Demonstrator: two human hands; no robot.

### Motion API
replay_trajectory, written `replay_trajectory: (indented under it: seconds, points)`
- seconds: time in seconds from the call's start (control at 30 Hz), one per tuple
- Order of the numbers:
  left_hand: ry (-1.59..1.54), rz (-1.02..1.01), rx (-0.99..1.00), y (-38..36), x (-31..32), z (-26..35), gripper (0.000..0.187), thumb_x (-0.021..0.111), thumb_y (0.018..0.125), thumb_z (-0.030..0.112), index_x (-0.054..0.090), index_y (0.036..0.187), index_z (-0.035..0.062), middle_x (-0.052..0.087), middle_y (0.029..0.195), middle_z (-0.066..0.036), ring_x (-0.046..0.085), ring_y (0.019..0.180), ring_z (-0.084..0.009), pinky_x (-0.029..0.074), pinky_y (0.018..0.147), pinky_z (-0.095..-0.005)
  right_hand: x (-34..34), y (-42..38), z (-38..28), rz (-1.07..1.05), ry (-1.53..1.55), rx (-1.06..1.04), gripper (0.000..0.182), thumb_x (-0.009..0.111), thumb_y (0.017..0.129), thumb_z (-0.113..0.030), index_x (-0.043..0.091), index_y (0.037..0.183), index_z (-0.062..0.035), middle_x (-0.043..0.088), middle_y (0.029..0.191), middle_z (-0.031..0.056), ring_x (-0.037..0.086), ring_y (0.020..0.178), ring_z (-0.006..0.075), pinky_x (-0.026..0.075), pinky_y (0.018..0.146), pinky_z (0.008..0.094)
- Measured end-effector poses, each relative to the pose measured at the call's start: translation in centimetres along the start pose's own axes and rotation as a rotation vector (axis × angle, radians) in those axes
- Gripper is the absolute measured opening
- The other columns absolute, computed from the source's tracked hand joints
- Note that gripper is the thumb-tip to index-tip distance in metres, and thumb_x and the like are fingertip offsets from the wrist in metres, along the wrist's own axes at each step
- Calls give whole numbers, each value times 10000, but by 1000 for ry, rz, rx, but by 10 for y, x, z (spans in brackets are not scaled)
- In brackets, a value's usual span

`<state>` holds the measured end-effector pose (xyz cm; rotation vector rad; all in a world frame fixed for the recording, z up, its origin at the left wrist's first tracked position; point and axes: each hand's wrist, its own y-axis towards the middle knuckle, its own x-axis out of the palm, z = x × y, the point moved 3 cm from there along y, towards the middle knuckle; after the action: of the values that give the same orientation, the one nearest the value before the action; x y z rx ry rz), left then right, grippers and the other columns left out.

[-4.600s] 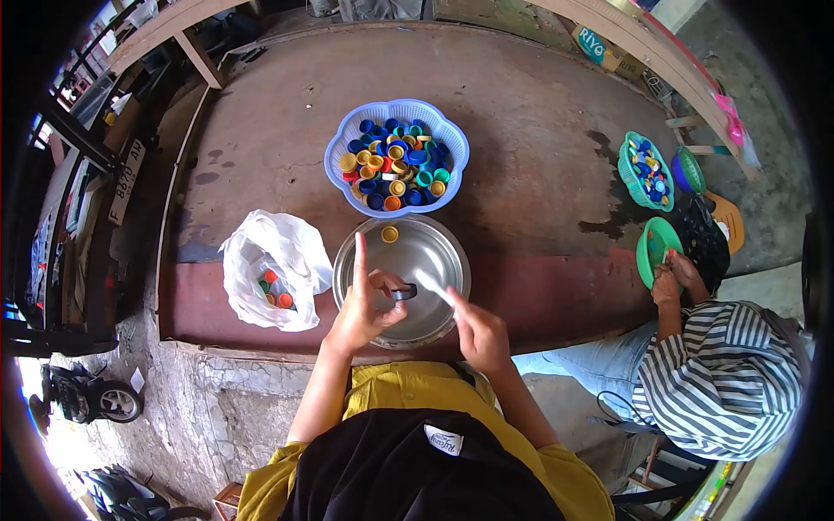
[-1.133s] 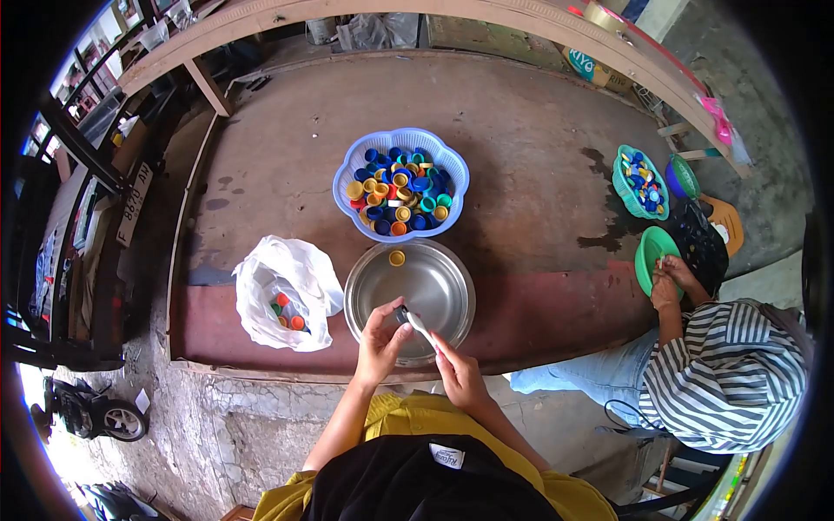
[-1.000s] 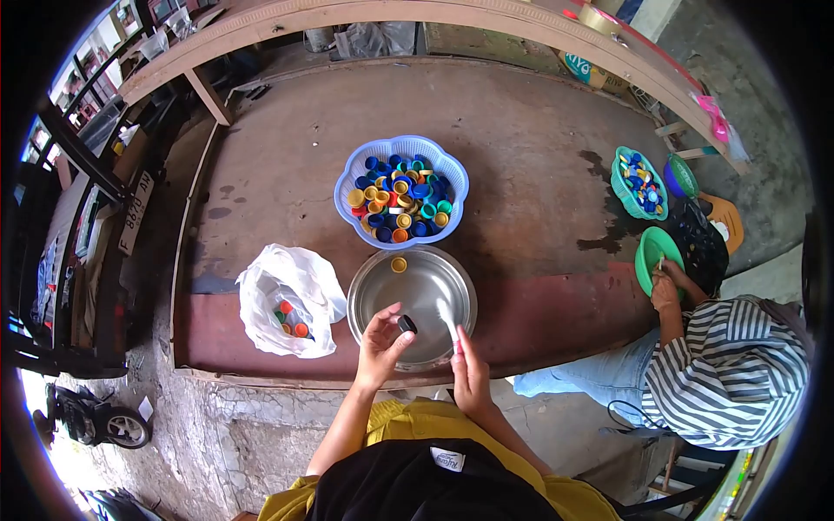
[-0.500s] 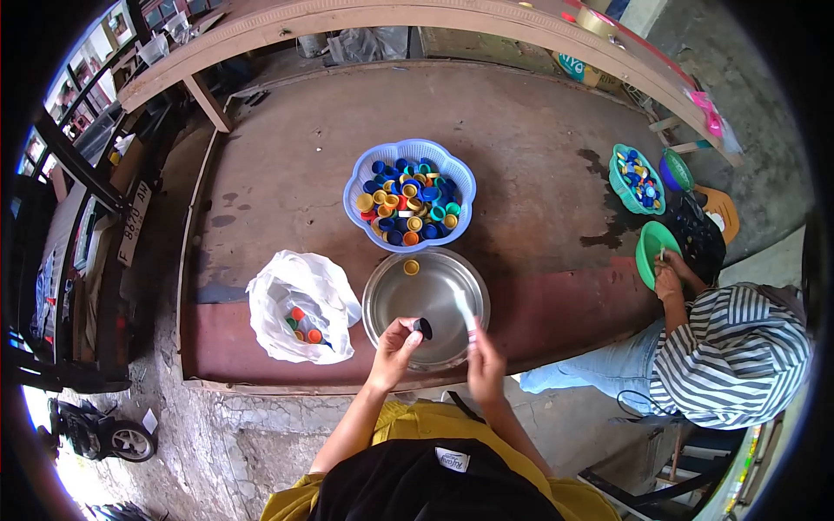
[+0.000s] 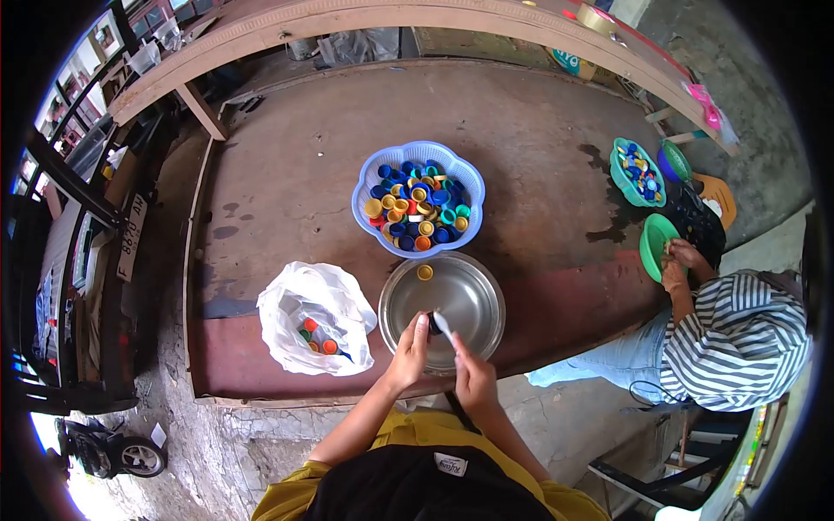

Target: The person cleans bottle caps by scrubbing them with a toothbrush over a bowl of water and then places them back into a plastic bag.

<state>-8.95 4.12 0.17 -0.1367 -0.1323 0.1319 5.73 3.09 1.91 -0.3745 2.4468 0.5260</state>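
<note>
A black cap (image 5: 433,325) is pinched in the left hand (image 5: 408,354) over the near part of a steel bowl (image 5: 479,300), while the right hand (image 5: 475,382) grips a white-headed brush (image 5: 444,326) whose head meets or overlaps the cap; which, I cannot tell. Inside the bowl, 1 yellow cap (image 5: 425,273) lies near the far rim. Beyond stands a blue basket (image 5: 474,178) of mixed caps, and to the left a white plastic bag (image 5: 285,304) holding more, all on the brown bench (image 5: 278,182).

Black cap (image 5: 433,326), lavender basket (image 5: 473,184) (caps (image 5: 420,207) multicoloured), white bag (image 5: 282,300), striped shirt (image 5: 737,347).
</note>
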Motion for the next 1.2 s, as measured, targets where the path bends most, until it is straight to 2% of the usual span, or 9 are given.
replay_trajectory:
  seconds: [0.17, 0.23, 0.4, 0.53, 0.7, 0.8, 0.9, 0.97, 1.2]
  points:
    - [-138, 28, -76, 6, 16, -19, 480, 247, 993, 421, 529, 941, 36, 485, 768, -4, 412, 704, -86, 349, 662, -221, -28, 13, 13, 189, 46, 11, 435, 481, 860, -11, 469, 1294, -35, 628, 943, 205, 638, 763, 322, 503, 662, 352]
    - [-111, 55, -210, 3, 12, -7, 479, 244, 1001, 391, 541, 932, 21, 499, 782, -19, 433, 718, -110, 376, 700, -237, -18, 4, 7, -196, -89, -51, 419, 483, 865, -7, 478, 1284, -18, 615, 865, 230, 641, 730, 246, 477, 670, 317]
    - [-222, 73, -84, 11, 11, -32, 563, 231, 983, 466, 563, 871, 26, 514, 742, -20, 447, 707, -105, 371, 679, -233, -38, 45, 24, 145, 191, 92, 425, 499, 857, 1, 472, 1280, -17, 617, 805, 200, 624, 668, 222, 473, 618, 299]
    - [-329, 163, -150, 15, 14, -44, 554, 241, 983, 462, 572, 863, 35, 525, 744, -23, 450, 699, -98, 368, 669, -233, -26, 26, 22, -226, -63, -246, 411, 500, 869, -7, 480, 1279, -30, 634, 826, 182, 568, 602, 173, 448, 588, 254]
    - [-362, 191, -108, 13, 31, -33, 549, 240, 985, 450, 576, 844, 40, 509, 723, -6, 422, 667, -74, 348, 610, -210, -50, 56, 43, 20, 160, -27, 411, 493, 872, -7, 484, 1281, -51, 637, 886, 180, 607, 629, 238, 482, 621, 286]
    - [-523, 328, -101, 14, 39, -38, 539, 221, 989, 441, 557, 860, 40, 507, 738, -10, 426, 673, -89, 355, 624, -217, -43, 28, 38, -427, 66, -135, 419, 485, 862, 16, 496, 1273, -65, 629, 984, 194, 621, 812, 363, 508, 715, 337]
    - [-98, 158, -118, 9, 36, -34, 509, 224, 991, 433, 533, 894, 40, 508, 766, -15, 429, 679, -90, 360, 636, -223, -60, 47, 48, -300, 37, -91, 407, 479, 867, 19, 497, 1268, -48, 620, 1037, 205, 629, 878, 348, 501, 762, 329]
    - [-277, 209, 57, 13, 44, -39, 468, 240, 994, 414, 511, 973, 33, 506, 796, -26, 445, 717, -101, 376, 678, -245, -60, 57, 60, -19, 208, -59, 502, 511, 836, -7, 464, 1319, -136, 606, 740, 156, 609, 635, 320, 487, 577, 392]
    - [-464, 307, 80, 2, 49, -43, 437, 303, 987, 400, 446, 1163, 27, 492, 897, -38, 453, 778, -122, 388, 732, -274, -52, 52, 69, 8, 292, -78, 417, 491, 876, -10, 493, 1287, -84, 588, 709, 216, 618, 587, 235, 459, 552, 309]
